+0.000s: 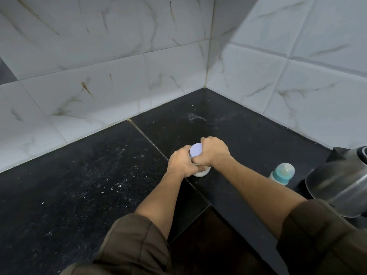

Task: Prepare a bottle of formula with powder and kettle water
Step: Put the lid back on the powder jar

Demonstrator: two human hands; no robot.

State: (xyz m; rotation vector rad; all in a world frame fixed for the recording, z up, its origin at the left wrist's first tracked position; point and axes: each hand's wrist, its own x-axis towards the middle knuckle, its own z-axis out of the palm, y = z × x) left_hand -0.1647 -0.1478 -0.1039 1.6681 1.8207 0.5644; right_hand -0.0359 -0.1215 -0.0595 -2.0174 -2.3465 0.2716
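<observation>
Sleeves rolled, both my hands clamp the small white powder jar point(199, 171) standing mid-counter point(99, 185), left hand point(181, 165) gripping its smooth, likely slippery body, right hand point(213, 151) wrapped around the lid point(195, 149).

White powder jar point(199, 171) upright, perhaps lidded; capped bottle point(283, 173) beside steel kettle point(337, 183).

A black stone counter point(83, 185), speckled and dusty, fills the tiled corner. Near its middle stands a small white jar point(200, 171) with a pale lid. Toward four o'clock from it stands a baby bottle point(283, 173) with a teal collar, and just beyond, a steel kettle point(337, 181).
</observation>
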